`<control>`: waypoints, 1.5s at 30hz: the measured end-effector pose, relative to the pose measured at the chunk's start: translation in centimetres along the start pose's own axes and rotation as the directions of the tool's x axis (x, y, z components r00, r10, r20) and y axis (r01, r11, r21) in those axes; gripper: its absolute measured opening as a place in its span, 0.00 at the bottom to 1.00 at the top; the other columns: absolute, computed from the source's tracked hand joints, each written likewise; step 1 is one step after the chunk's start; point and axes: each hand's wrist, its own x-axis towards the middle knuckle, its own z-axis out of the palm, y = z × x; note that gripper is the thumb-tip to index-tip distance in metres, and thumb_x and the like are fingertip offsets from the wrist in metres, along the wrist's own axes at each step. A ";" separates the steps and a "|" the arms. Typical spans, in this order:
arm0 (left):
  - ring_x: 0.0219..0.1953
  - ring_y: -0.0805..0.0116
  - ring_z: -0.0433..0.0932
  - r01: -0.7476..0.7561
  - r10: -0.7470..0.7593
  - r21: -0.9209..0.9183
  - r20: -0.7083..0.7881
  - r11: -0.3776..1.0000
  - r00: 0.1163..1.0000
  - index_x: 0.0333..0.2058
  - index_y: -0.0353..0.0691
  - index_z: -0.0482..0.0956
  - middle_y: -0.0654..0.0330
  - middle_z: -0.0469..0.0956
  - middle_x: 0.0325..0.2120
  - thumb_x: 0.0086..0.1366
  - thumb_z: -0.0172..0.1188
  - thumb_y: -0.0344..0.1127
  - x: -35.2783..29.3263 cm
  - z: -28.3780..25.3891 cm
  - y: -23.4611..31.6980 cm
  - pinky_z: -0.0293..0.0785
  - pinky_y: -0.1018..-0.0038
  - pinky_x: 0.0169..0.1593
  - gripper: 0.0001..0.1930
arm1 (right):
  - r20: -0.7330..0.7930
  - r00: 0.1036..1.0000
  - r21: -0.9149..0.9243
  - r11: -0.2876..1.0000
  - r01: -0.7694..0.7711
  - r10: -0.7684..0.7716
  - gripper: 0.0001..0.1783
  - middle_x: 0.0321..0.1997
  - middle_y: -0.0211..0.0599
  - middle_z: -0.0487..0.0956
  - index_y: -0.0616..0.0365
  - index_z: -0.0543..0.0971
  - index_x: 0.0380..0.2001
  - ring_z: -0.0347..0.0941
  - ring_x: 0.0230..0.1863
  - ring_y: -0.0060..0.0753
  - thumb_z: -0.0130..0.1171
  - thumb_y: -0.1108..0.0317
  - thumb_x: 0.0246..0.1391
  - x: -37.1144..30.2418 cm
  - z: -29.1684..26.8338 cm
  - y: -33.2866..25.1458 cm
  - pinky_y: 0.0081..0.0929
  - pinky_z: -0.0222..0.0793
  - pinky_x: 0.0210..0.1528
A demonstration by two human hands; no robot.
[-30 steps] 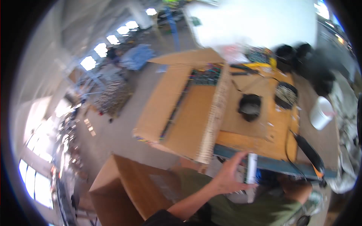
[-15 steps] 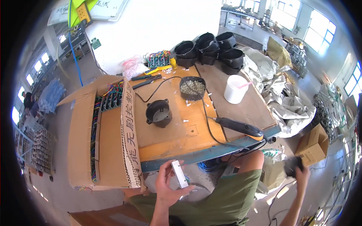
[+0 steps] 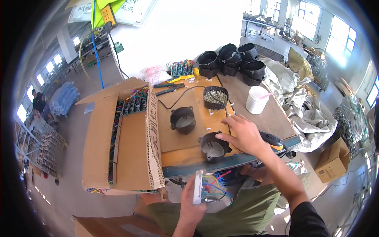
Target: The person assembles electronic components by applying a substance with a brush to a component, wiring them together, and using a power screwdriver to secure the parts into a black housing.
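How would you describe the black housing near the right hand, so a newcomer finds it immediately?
Find the wooden workbench and follow its blue front edge. There stands the black round housing; unlike the similar housing farther back and left, it has the right hand at its rim.

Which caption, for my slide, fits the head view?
Left hand holds a wired module; right hand by the nearer black cup.

Block (image 3: pixel 197 187): silver-wht metal look, smooth, semi-gloss. Wires (image 3: pixel 216 190): col. plastic insul., smooth. Near cup (image 3: pixel 214 153): blk, matt, metal vs plastic unclear. Tabletop (image 3: pixel 177 159): orange-brn wood, worn, low sheen. Sheet (image 3: pixel 164 136): brn cardbd, matt. Box (image 3: pixel 96 138): corrug. cardbd, matt, rough cut edge. Tub (image 3: pixel 256 104): wht plastic, smooth. Sacks (image 3: pixel 310 116): silvery plastic, crinkled, part-glossy. Shorts (image 3: pixel 244 207): grn cloth, matt.
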 end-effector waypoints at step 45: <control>0.57 0.58 0.74 -0.193 0.175 0.750 0.104 0.633 0.979 0.67 0.34 0.54 0.48 0.69 0.59 0.40 0.84 0.35 12.9 -0.4 -2.7 0.72 0.64 0.59 0.58 | 0.601 0.799 -0.112 0.991 0.069 0.012 0.16 0.20 0.48 0.77 0.63 0.80 0.18 0.77 0.28 0.54 0.64 0.60 0.50 5.7 1.8 -1.1 0.44 0.74 0.33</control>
